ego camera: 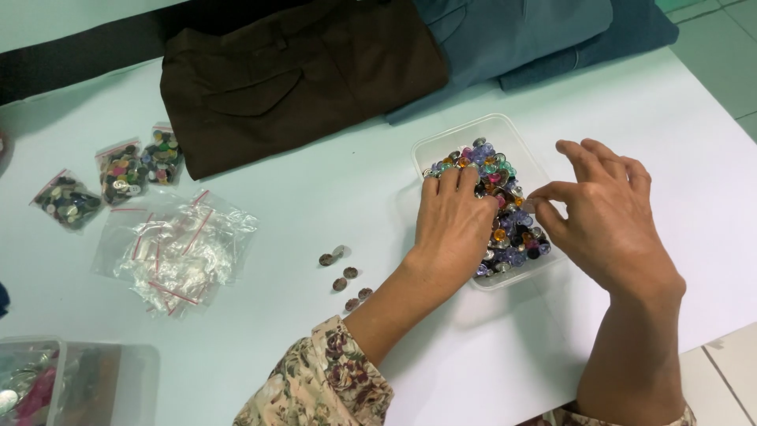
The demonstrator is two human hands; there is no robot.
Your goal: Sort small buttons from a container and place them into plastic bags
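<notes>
The clear plastic tub (441,140) sits on the bench (355,197) right of centre, directly ahead of you. It is rectangular with rounded corners and is filled with small faceted buttons (505,225), glossy, in purple, blue, orange, green and dark tones.

Your left hand (453,225) lies palm down over the near left part of the tub, fingers curled into the buttons; you cannot tell from this view whether it grips any. Your right hand (603,209) hovers at the tub's right edge, thumb and forefinger pinched narrowly together; whatever sits between them is too small to make out. A floral sleeve (319,383) covers your left forearm.

Just left of the tub, five brown round buttons (345,276) lie loose on the bench. Further left rests a heap of empty clear zip bags (177,252) with red seal strips, crinkled and shiny. Beyond them, three filled zip bags (118,173) hold mixed buttons. A second clear container (75,379) stands at the near left corner.

The bench surface is smooth, pale and matt. At its far edge lie folded garments: one dark brown (300,75), one grey-blue (520,35). Pale floor tiles (721,47) show to the right.
</notes>
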